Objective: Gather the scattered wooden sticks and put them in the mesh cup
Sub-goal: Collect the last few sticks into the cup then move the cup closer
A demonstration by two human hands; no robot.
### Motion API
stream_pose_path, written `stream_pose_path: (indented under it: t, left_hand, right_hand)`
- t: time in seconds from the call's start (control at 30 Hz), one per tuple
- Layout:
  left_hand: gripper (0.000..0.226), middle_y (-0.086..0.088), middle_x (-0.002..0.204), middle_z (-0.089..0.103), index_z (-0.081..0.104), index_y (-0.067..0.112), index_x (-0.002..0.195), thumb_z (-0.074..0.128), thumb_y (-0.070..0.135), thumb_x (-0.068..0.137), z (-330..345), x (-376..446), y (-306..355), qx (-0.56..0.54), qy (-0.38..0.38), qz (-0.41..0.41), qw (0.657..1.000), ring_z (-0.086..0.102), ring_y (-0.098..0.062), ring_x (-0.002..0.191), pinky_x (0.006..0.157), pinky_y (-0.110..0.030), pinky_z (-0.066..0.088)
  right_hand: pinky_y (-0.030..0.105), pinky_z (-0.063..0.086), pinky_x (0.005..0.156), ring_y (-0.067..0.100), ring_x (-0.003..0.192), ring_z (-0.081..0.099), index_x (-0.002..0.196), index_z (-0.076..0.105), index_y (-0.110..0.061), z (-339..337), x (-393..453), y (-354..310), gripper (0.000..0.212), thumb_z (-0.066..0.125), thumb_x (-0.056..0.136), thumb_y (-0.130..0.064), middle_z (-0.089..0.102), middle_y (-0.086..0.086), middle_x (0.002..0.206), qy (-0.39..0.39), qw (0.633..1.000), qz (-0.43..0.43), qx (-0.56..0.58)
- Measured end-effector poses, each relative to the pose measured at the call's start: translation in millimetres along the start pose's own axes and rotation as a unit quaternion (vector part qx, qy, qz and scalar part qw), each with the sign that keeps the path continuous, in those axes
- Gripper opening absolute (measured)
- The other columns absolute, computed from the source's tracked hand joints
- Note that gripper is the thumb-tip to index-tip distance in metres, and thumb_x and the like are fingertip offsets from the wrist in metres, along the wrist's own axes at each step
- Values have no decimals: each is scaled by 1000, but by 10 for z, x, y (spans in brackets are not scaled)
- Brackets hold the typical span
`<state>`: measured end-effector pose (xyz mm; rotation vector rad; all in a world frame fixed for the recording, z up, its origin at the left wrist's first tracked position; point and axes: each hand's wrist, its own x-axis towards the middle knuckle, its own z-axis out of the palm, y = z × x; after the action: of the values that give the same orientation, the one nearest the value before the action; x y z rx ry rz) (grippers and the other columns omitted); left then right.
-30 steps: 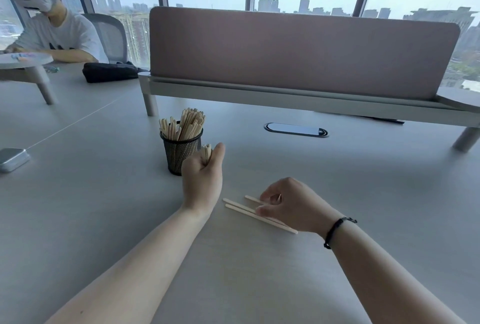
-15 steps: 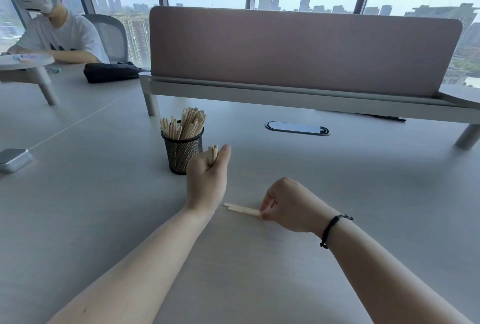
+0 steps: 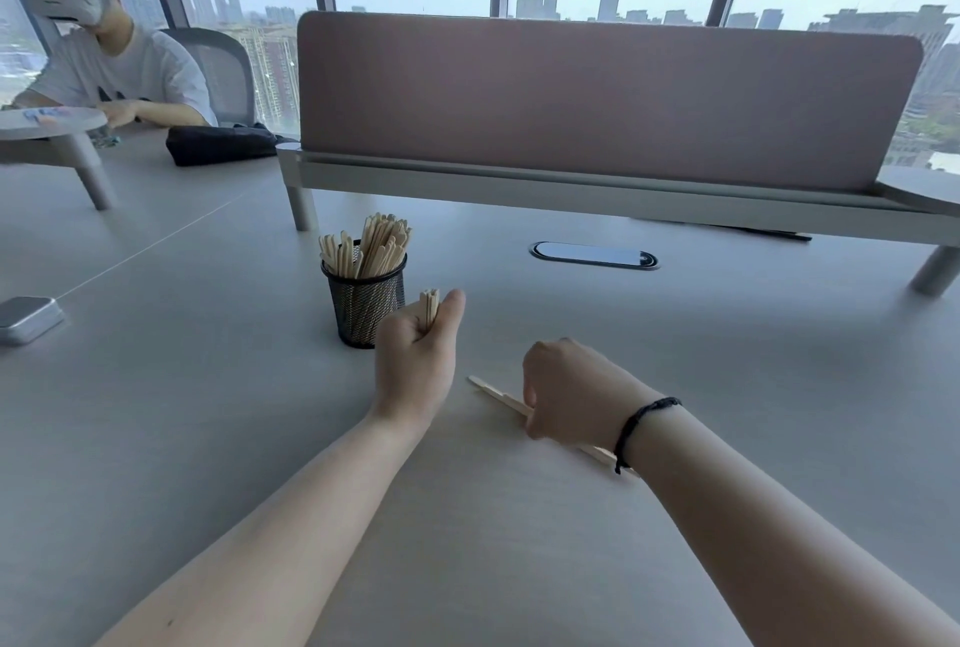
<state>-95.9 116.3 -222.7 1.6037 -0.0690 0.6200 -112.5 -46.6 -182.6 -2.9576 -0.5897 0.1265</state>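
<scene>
I see the table [image 3: 675, 386] much as a moment ago, the mesh cup [image 3: 364, 301] upright and already packed with sticks. My left hand [image 3: 415, 355] stays beside it, fingers clamped on a small bundle [image 3: 429, 306]. My right hand [image 3: 569, 394] has drawn the last loose sticks [image 3: 498, 393] nearer, fingers curled over them, so I judge that only these remain to collect.
</scene>
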Motion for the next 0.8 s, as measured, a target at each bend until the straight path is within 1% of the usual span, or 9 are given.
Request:
stream_pose_path:
  t: [0.1, 0.17, 0.27, 0.43, 0.53, 0.63, 0.7, 0.73, 0.8]
  left_hand:
    - [57, -9, 56, 21, 19, 13, 60, 60, 39, 90, -1, 1, -1, 1, -4, 2, 1000, 19, -24, 56, 50, -50, 21]
    - [58, -10, 56, 23, 20, 9, 61, 60, 39, 90, -1, -3, -7, 6, -5, 2, 1000, 20, -25, 56, 50, -51, 22]
    - [58, -9, 56, 22, 19, 9, 60, 60, 36, 91, -2, -10, 9, 5, -4, 3, 1000, 20, -25, 56, 50, -50, 22]
    - [58, -10, 56, 22, 19, 10, 60, 61, 33, 92, -1, -7, 38, 2, -2, -4, 1000, 19, -35, 56, 50, -50, 23]
    - [57, -10, 56, 22, 19, 9, 61, 60, 34, 92, -6, -16, 43, 2, -5, -2, 1000, 19, -38, 56, 50, -51, 23]
    - [58, -10, 57, 22, 20, 10, 60, 60, 38, 91, -8, -13, 47, 0, -1, -6, 1000, 18, -31, 56, 50, -50, 22]
    - [59, -13, 56, 20, 20, 10, 59, 60, 42, 90, -19, -13, 58, -3, 3, -11, 1000, 20, -28, 55, 50, -49, 22]
    - [60, -17, 56, 19, 20, 10, 59, 60, 44, 89, -24, -15, 60, -1, 4, -13, 1000, 20, -30, 55, 49, -50, 23]
    - [62, -23, 57, 19, 21, 6, 59, 59, 46, 87, -25, -20, 63, 3, 7, -18, 1000, 21, -35, 53, 49, -51, 25]
  right_hand:
    - [33, 56, 61, 26, 72, 63, 78, 61, -10, -17, 99, 42, 21, 76, 65, -17, 64, 6, 77, -40, 999, 19, 20]
    - [27, 40, 49, 25, 55, 47, 60, 46, -13, -22, 150, 47, 29, 74, 62, -17, 47, 5, 56, -60, 998, 26, 19]
    - [24, 21, 49, 23, 49, 28, 52, 28, -15, -58, 182, 24, 45, 73, 61, -15, 27, 2, 50, -81, 996, 41, 14]
    - [21, 20, 48, 22, 43, 27, 47, 30, -14, -79, 185, 35, 44, 71, 65, -18, 26, -3, 37, -101, 993, 57, 29]
    - [25, 19, 48, 23, 47, 25, 49, 28, -15, -49, 162, 80, 45, 68, 69, -20, 26, 2, 47, -75, 995, 46, 54]
    - [26, 33, 49, 23, 46, 43, 52, 48, -8, -52, 133, 150, 30, 65, 74, -18, 47, 10, 50, -28, 985, 62, 159]
    - [29, 53, 56, 24, 56, 68, 72, 64, 2, -69, 101, 168, 15, 61, 83, -8, 72, 13, 64, -12, 938, 80, 338]
    - [31, 59, 60, 26, 61, 72, 80, 63, 4, -58, 80, 171, 12, 58, 87, -4, 74, 15, 70, -9, 898, 87, 431]
    - [38, 60, 59, 28, 56, 67, 86, 62, 4, -8, 48, 170, 11, 54, 92, -1, 69, 17, 70, 9, 815, 100, 570]
